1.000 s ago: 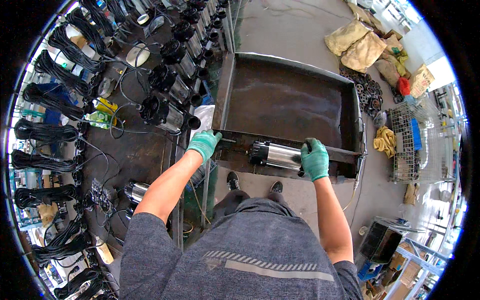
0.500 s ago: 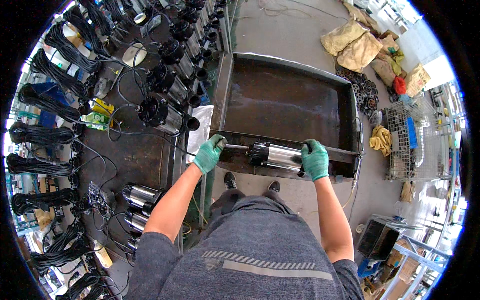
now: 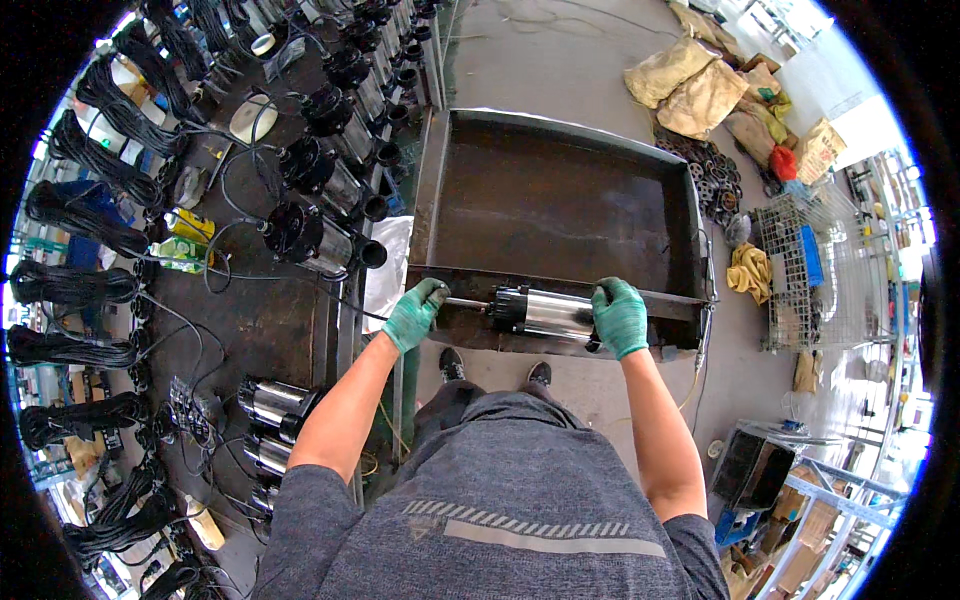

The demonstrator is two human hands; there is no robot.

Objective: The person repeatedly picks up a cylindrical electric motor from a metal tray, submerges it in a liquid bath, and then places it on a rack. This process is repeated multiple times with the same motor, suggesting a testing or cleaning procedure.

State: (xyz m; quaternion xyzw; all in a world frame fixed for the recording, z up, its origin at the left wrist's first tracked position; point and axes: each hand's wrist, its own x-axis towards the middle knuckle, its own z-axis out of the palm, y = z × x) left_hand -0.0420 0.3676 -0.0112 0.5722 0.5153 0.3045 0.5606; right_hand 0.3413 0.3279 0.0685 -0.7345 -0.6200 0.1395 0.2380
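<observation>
A pump motor with a shiny steel cylinder and a black ribbed head lies sideways over the near ledge of a dark metal tray. A thin metal shaft points left from its head. My left hand, in a green knit glove, is closed round the shaft's outer end, which the fingers hide. At the motor's right end my right hand, gloved alike, wraps over the steel body with the thumb at the top edge.
Left of me a dark workbench carries rows of similar pumps, coiled black cables and bottles. Beyond the tray's right side lie black cast parts, sacks and a wire cage. A hose hangs at the tray's right edge.
The whole view has shifted slightly, so the tray and bench appear a little farther left. Both hands keep the same hold on the motor and its shaft.
</observation>
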